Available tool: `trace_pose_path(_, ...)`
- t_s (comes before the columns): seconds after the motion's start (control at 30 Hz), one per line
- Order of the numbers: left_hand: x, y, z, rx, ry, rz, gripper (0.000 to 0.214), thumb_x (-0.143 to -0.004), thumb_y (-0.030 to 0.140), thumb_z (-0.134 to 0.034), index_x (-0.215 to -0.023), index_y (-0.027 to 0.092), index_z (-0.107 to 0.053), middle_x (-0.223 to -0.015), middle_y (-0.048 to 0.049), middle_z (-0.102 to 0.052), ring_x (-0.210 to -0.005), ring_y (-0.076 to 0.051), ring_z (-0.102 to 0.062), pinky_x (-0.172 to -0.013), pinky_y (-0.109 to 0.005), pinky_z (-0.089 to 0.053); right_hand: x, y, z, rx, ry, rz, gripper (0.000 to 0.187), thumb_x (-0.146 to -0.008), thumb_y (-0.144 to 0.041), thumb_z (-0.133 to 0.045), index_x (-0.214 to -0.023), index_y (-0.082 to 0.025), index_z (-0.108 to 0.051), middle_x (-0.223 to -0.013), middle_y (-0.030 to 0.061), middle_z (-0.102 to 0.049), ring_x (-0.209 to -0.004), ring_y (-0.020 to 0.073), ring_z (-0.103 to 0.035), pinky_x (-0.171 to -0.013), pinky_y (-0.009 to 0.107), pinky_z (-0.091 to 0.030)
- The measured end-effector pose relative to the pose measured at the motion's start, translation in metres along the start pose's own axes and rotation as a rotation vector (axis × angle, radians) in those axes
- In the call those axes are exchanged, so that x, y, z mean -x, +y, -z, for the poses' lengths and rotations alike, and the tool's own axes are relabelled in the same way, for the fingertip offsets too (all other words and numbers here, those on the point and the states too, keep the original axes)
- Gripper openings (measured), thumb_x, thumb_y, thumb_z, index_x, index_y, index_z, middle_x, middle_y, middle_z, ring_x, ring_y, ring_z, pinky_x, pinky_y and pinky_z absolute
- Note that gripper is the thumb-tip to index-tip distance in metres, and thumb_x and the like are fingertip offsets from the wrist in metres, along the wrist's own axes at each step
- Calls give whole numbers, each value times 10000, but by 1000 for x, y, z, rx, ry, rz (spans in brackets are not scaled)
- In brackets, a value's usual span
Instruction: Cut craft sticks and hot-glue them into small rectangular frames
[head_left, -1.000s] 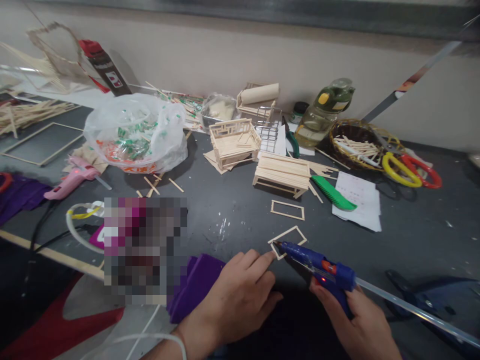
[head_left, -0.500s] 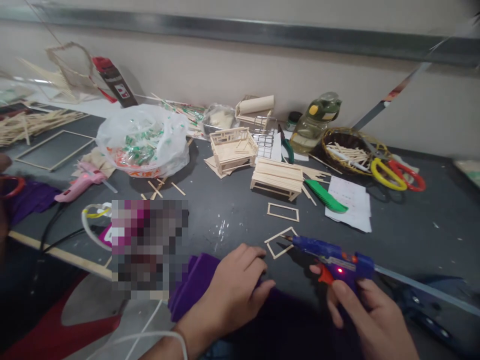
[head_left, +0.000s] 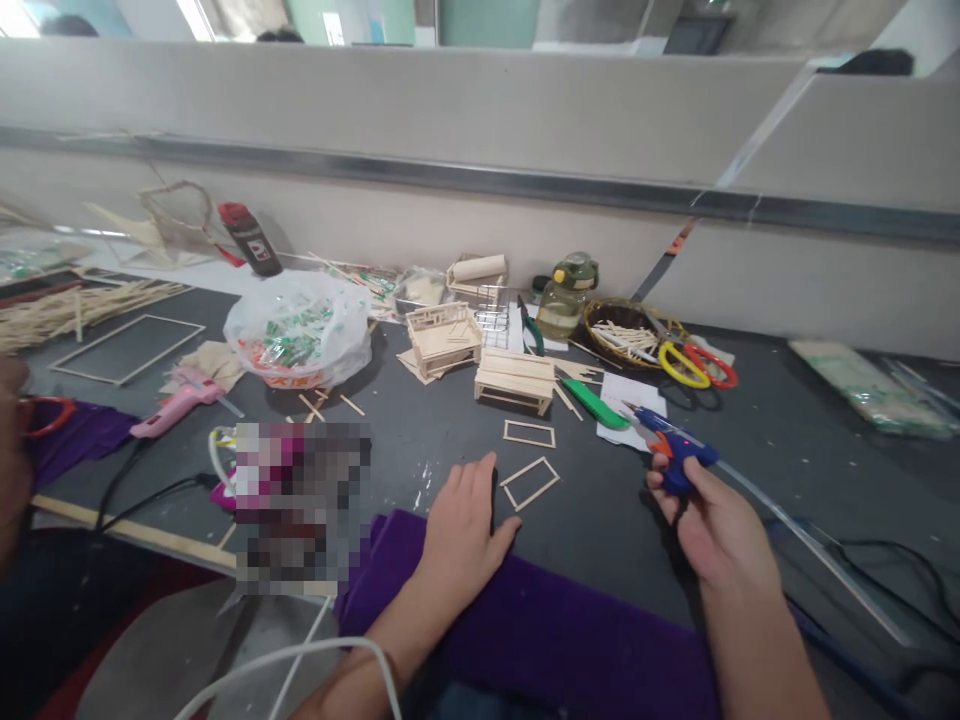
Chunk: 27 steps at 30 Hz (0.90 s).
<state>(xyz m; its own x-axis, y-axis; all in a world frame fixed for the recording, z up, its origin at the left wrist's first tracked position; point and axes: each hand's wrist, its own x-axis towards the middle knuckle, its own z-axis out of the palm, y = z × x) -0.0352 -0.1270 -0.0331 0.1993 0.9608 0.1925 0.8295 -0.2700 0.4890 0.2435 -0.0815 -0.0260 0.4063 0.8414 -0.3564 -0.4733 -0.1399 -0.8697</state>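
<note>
My right hand (head_left: 709,525) grips a blue glue gun (head_left: 679,450), with a long clear glue stick (head_left: 810,548) running out of its back and its nozzle over the white papers. Flat on the table lies my left hand (head_left: 465,515), fingers stretched out, beside a small rectangular stick frame (head_left: 531,484). Behind that frame is a second one (head_left: 529,433). Farther back stand a miniature wooden table (head_left: 514,377) and a little wooden bench (head_left: 444,338) made of sticks. Purple cloth (head_left: 570,625) lies under my left wrist.
A green comb-like tool (head_left: 596,403) rests near a basket (head_left: 626,335) of sticks with yellow and red scissors (head_left: 684,365). A plastic bag (head_left: 244,325) and a pink glue gun (head_left: 176,402) are on the left. Another person's hand (head_left: 11,450) shows at the left edge. Cables trail at right.
My right hand has carried the glue gun away from the nearer stick frame, to the right and back. The left hand stays on the table, its fingers straighter. The view has tilted up.
</note>
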Motion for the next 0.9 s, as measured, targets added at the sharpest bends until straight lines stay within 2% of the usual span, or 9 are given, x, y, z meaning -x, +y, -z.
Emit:
trace_pose_path(0.17, -1, 4, -2, -57, -14, -13, 709, -816, 342, -602, -1410, 138, -273, -1251, -125, -514, -1104, -288, -462, -943, -437, -411, -14, 3, -3, -98, 22, 34, 112, -716, -203, -689, -803, -160, -634, -908, 38, -657, -837, 137, -630, -737, 291, -572)
trace_pose_path(0.3, -2, 8, -4, -59, -4, -11, 729, -818, 330, -593, -1430, 146, -241, -1257, -128, -513, -1091, -279, -473, -935, -428, -410, -3, 5, -2, -17, 33, 122, 234, -623, -214, -738, -822, -174, -622, -864, -5, -612, -856, 144, -601, -846, 348, -520)
trace_pose_path(0.37, -3, 9, -4, -52, -11, -9, 732, -822, 320, -586, -1434, 138, -228, -1246, -132, -520, -1076, -274, -479, -932, -425, -413, 14, 9, -6, 150, 80, 258, 354, -642, -257, -729, -975, -193, -624, -939, 3, -602, -955, 173, -582, -952, 404, -445)
trace_pose_path(0.43, -3, 9, -4, -42, -17, -11, 743, -824, 311, -582, -1442, 135, -207, -1251, -134, -520, -1070, -271, -479, -936, -426, -412, 34, 16, -15, 456, 84, 536, 438, -740, -306, -659, -1163, -222, -581, -1169, 45, -551, -1140, 218, -501, -1040, 458, -341)
trace_pose_path(0.47, -3, 9, -5, -35, -17, -13, 754, -824, 309, -582, -1447, 138, -193, -1252, -134, -521, -1071, -271, -479, -940, -428, -410, 44, 20, -22, 658, 1, 678, 413, -787, -312, -616, -1191, -230, -579, -1248, 62, -509, -1192, 239, -460, -1052, 470, -315)
trace_pose_path(0.53, -3, 8, -6, -16, -13, -14, 780, -820, 311, -587, -1457, 150, -165, -1245, -127, -528, -1076, -269, -477, -946, -432, -407, 62, 28, -36, 946, -166, 911, 291, -853, -295, -531, -1120, -243, -636, -1214, 76, -516, -1177, 258, -452, -1045, 488, -306)
trace_pose_path(0.6, -2, 6, -6, 9, -8, -11, 798, -817, 310, -589, -1463, 158, -146, -1232, -122, -538, -1078, -266, -478, -951, -431, -406, 75, 35, -49, 1113, -303, 1033, 261, -878, -254, -484, -1069, -254, -663, -1137, 84, -534, -1120, 261, -470, -1020, 499, -327)
trace_pose_path(0.73, -3, 4, -6, 62, -16, -8, 768, -822, 289, -558, -1459, 143, -154, -1229, -130, -537, -1071, -258, -490, -954, -429, -407, 86, 48, -66, 1280, -527, 1088, 257, -875, -221, -480, -1033, -265, -677, -1127, 87, -525, -1095, 269, -464, -1025, 537, -314)
trace_pose_path(0.9, -5, 5, -5, 95, -58, 20, 768, -759, 193, -532, -1448, 147, -196, -1221, -123, -543, -1075, -264, -494, -949, -412, -402, 86, 55, -67, 1405, -595, 1054, 222, -865, -296, -541, -1029, -290, -690, -1184, 88, -513, -1150, 299, -424, -1049, 599, -249)
